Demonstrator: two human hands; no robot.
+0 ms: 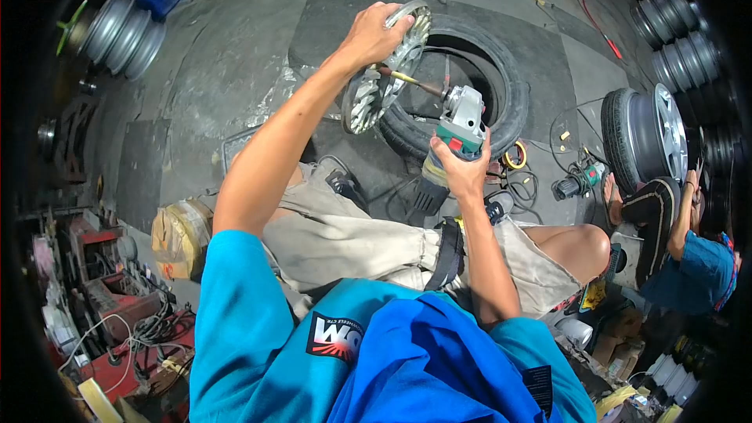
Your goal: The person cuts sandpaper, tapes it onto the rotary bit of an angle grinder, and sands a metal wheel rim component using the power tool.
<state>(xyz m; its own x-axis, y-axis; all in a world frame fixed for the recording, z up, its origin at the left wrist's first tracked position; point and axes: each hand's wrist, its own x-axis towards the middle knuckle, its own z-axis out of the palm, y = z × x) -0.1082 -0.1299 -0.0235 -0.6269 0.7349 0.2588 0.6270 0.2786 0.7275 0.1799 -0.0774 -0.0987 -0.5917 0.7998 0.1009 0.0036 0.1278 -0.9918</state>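
Two firm grips — left hand (380, 35) on metal disc (409, 51), right hand (468, 168) on grinder (464, 113) — tire (513, 94) beyond.

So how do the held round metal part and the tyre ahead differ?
The metal part is silvery, the tyre black. The left hand holds the metal part tilted on edge; the tyre lies flat. The metal part is ribbed; the tyre's centre is open. Both are round.
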